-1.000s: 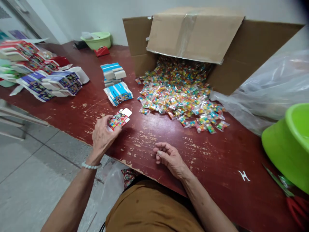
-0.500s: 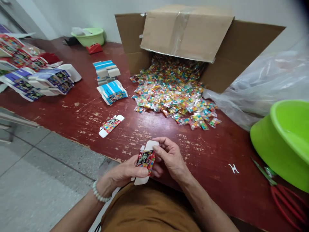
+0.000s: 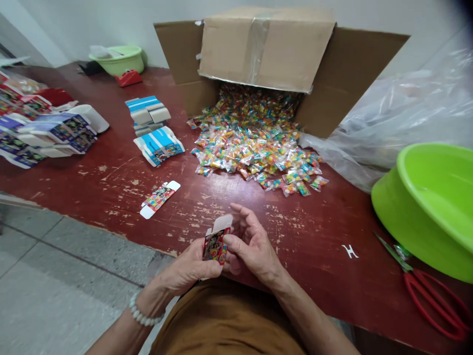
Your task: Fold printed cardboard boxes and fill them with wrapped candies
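Note:
Both my hands hold one small red printed carton [image 3: 215, 242] at the near edge of the red table [image 3: 111, 177]. My left hand [image 3: 192, 268] grips its lower side, and my right hand [image 3: 251, 244] pinches its right side with thumb and fingers. The carton stands partly opened out, its white top flap up. A second flat red carton [image 3: 159, 197] lies on the table to the left. Beyond it a heap of small clear bags of coloured candy [image 3: 254, 148] spills from a large cardboard box [image 3: 266, 47] lying on its side.
Stacks of flat blue cartons [image 3: 153, 130] and purple and red cartons [image 3: 44, 130] lie at left. A green basin [image 3: 432, 207] and red scissors [image 3: 432, 296] sit at right, behind them a clear plastic sheet [image 3: 399, 113]. A small green bowl [image 3: 118, 59] stands far back.
My left hand left one flat carton on the table and brought another to the near edge. My right hand joined it, and the carton has gone from flat to partly opened.

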`<state>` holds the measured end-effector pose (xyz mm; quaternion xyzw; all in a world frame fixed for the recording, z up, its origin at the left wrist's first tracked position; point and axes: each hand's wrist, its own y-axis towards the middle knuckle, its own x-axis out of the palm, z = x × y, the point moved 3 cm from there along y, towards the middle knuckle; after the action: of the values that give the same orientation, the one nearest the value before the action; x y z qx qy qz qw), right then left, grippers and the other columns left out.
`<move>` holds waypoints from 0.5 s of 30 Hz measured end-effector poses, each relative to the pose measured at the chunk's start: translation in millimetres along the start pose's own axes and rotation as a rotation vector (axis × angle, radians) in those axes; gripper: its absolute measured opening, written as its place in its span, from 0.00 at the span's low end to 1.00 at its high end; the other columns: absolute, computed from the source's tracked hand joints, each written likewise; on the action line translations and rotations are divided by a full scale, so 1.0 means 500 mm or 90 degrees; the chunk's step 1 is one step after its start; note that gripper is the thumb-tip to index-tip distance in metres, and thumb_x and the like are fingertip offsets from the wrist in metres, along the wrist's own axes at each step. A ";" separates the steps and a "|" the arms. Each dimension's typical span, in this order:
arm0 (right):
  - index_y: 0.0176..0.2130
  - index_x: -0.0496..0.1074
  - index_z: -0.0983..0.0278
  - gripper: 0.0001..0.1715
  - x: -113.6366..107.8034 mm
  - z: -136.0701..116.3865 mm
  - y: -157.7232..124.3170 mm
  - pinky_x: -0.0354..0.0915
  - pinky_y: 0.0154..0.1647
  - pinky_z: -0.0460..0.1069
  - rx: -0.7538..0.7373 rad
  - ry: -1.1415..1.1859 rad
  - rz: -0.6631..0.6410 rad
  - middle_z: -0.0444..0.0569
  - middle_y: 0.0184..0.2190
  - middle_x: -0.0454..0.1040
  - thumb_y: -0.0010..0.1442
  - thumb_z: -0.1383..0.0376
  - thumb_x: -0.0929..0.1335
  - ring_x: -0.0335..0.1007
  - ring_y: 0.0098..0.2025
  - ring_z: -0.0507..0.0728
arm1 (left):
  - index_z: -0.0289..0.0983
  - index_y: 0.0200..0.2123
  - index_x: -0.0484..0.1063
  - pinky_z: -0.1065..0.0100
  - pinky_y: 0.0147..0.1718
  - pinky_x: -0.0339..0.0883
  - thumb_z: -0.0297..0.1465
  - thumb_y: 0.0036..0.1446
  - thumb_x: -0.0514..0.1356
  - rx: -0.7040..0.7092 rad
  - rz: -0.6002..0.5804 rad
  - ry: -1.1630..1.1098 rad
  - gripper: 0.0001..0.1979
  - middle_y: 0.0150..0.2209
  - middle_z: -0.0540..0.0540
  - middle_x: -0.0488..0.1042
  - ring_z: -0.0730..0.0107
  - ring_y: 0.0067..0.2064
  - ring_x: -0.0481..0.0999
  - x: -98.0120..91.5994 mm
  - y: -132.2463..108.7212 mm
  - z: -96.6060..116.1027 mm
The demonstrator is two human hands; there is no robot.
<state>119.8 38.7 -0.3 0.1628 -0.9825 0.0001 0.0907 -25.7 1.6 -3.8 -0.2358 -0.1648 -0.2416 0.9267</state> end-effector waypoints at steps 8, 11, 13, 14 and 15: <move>0.44 0.70 0.61 0.14 -0.005 -0.047 -0.013 0.66 0.47 0.57 -0.261 -0.491 -0.041 0.53 0.45 0.71 0.56 0.68 0.70 0.66 0.47 0.61 | 0.33 0.42 0.79 0.65 0.39 0.68 0.51 0.48 0.69 0.008 0.030 0.061 0.28 0.34 0.44 0.78 0.62 0.39 0.75 0.008 0.005 0.005; 0.40 0.70 0.60 0.10 -0.013 -0.056 -0.001 0.66 0.41 0.50 -0.211 -0.476 -0.141 0.48 0.42 0.72 0.57 0.70 0.69 0.69 0.41 0.56 | 0.33 0.34 0.79 0.67 0.38 0.68 0.45 0.49 0.69 -0.035 -0.005 0.137 0.20 0.30 0.45 0.78 0.65 0.35 0.76 0.004 0.004 0.002; 0.36 0.70 0.60 0.07 -0.018 -0.060 0.004 0.63 0.34 0.47 -0.182 -0.458 -0.195 0.45 0.36 0.72 0.56 0.71 0.68 0.68 0.34 0.53 | 0.33 0.34 0.78 0.67 0.36 0.69 0.42 0.49 0.69 -0.067 -0.008 0.125 0.17 0.30 0.46 0.78 0.66 0.33 0.77 0.006 0.001 -0.001; 0.34 0.70 0.60 0.07 -0.021 -0.062 0.004 0.61 0.31 0.46 -0.172 -0.447 -0.216 0.44 0.32 0.71 0.56 0.72 0.68 0.67 0.31 0.52 | 0.34 0.36 0.77 0.67 0.35 0.70 0.40 0.48 0.69 -0.088 0.000 0.103 0.16 0.30 0.46 0.77 0.67 0.32 0.78 0.008 0.000 -0.004; 0.33 0.70 0.60 0.07 -0.023 -0.062 0.005 0.59 0.30 0.46 -0.163 -0.436 -0.237 0.43 0.30 0.71 0.55 0.73 0.68 0.66 0.30 0.52 | 0.34 0.37 0.76 0.67 0.34 0.70 0.38 0.47 0.69 -0.109 0.010 0.077 0.16 0.30 0.47 0.77 0.68 0.30 0.78 0.010 -0.002 -0.007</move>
<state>135.4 45.5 28.3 0.3162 -0.9017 -0.1926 -0.2234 -21.5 -2.8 -4.6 -0.3002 -0.0858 -0.2610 0.9134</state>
